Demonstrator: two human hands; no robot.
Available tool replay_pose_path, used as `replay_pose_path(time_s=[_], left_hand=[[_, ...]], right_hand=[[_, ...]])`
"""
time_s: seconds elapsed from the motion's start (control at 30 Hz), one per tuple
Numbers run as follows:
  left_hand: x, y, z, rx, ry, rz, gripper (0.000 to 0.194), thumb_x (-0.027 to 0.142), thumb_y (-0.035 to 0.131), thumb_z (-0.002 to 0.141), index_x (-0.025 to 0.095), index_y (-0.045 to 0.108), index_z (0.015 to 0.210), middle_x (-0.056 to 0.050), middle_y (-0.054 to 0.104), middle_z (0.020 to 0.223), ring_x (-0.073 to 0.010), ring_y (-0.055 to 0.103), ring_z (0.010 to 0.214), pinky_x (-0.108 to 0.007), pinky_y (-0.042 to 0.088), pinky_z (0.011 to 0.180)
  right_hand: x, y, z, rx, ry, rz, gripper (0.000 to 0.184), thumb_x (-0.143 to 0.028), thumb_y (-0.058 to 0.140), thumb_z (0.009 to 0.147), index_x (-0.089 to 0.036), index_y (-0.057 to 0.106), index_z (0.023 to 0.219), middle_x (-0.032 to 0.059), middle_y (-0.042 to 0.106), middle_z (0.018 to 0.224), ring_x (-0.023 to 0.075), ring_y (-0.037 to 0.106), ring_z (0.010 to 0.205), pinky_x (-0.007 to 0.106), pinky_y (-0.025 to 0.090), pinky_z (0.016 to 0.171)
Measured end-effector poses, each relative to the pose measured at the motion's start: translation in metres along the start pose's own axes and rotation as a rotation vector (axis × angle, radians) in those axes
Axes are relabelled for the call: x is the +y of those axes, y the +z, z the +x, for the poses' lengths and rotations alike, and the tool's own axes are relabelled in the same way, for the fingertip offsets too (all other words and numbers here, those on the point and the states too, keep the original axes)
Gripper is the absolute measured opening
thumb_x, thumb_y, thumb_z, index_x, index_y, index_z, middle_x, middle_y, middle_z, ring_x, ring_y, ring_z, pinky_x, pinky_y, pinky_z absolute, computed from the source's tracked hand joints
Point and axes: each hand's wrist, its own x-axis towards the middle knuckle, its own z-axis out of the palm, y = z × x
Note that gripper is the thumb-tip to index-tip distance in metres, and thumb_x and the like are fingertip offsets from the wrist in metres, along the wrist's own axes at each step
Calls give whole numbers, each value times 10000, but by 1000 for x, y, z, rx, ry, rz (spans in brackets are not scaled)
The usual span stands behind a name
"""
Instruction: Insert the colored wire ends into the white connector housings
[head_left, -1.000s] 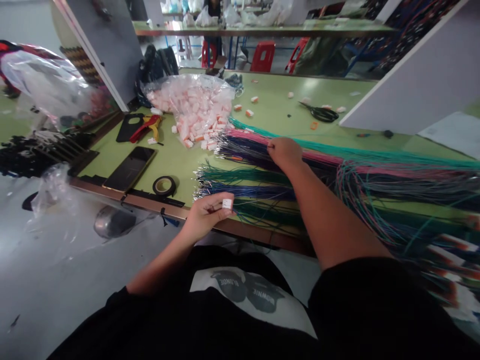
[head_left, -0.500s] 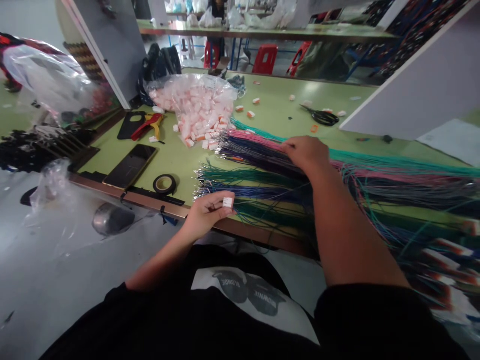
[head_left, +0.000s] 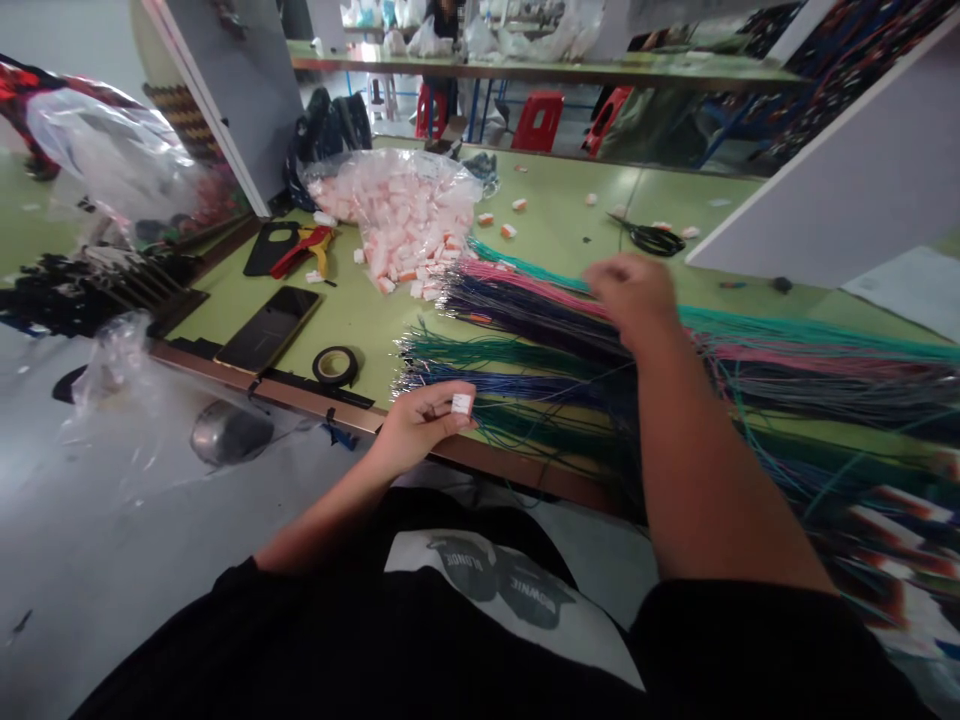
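Observation:
My left hand point(head_left: 420, 425) is closed on a small white plastic connector point(head_left: 461, 403) near the table's front edge, pinched between thumb and fingers. Thin green wires run out to the right beside it. My right hand point(head_left: 634, 290) is over the teal wires point(head_left: 536, 267) and pink wires point(head_left: 517, 278), its fingers smeared by motion, so any wire in them cannot be made out. Dark purple wires point(head_left: 517, 307), green wires point(head_left: 487, 351) and blue wires point(head_left: 510, 384) lie in bundles, their metal-tipped ends to the left.
Behind the wire ends, a clear bag point(head_left: 405, 195) spills white-and-orange connectors. Leftward lie a phone point(head_left: 268, 328), a roll of black tape point(head_left: 334, 366) and a red-and-yellow hand tool point(head_left: 304, 252). Black scissors point(head_left: 652, 238) rest at the back right, near an upright panel point(head_left: 817, 180).
My right hand has moved slightly up and right from the pink wires to the teal ones. My left hand keeps the connector in about the same place. The view has shifted slightly.

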Motion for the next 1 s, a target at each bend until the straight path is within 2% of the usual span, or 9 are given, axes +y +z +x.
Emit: replay_pose_path(time_s=[0.1,0.23,0.4,0.57,0.7,0.83,1.0], left_hand=[[1,1,1,2,-12,-17,342,289,880,596,166,741,883,11,703,703,-164,713,686,-297,601,716],[1,1,1,1,-9,-53,355,296,884,593,165,727,884,21,689,691,-151,705,675,-295,605,720],[3,2,2,3,-5,-105,374,289,889,592,167,704,893,36,674,704,-119,687,654,-261,597,702],[0,1,5,15,0,-194,457,291,904,575,183,659,945,43,684,725,-113,688,636,-252,599,674],[0,-1,7,-14,-12,-246,453,282,904,581,181,644,938,38,698,735,-113,701,647,-231,594,665],[3,-3,9,-45,-41,-246,444,278,907,576,174,643,918,44,694,738,-102,693,633,-237,596,679],[4,-3,9,-23,-44,-216,453,290,908,565,179,647,918,34,689,755,-109,682,639,-258,594,683]], right_hand=[[-32,4,-22,-186,-27,1,216,-343,583,774,-178,721,795,46,660,714,184,589,679,328,448,665],[-72,6,-49,-337,-166,97,181,-315,596,773,-212,740,814,27,707,763,161,600,683,300,443,675],[-89,6,-80,-492,-237,247,194,-305,580,793,-217,742,854,5,725,754,137,590,635,271,427,627],[-90,7,-107,-508,-226,249,168,-320,596,796,-227,733,826,3,735,800,141,608,663,269,422,638],[-90,7,-117,-507,-248,210,208,-333,555,833,-228,732,802,19,717,797,142,595,670,272,403,631],[-91,9,-121,-441,-279,213,195,-273,540,817,-213,703,727,25,676,745,138,575,661,269,396,632],[-95,13,-127,-354,-277,155,140,-188,531,735,-217,620,632,17,614,661,146,539,642,276,386,631]])
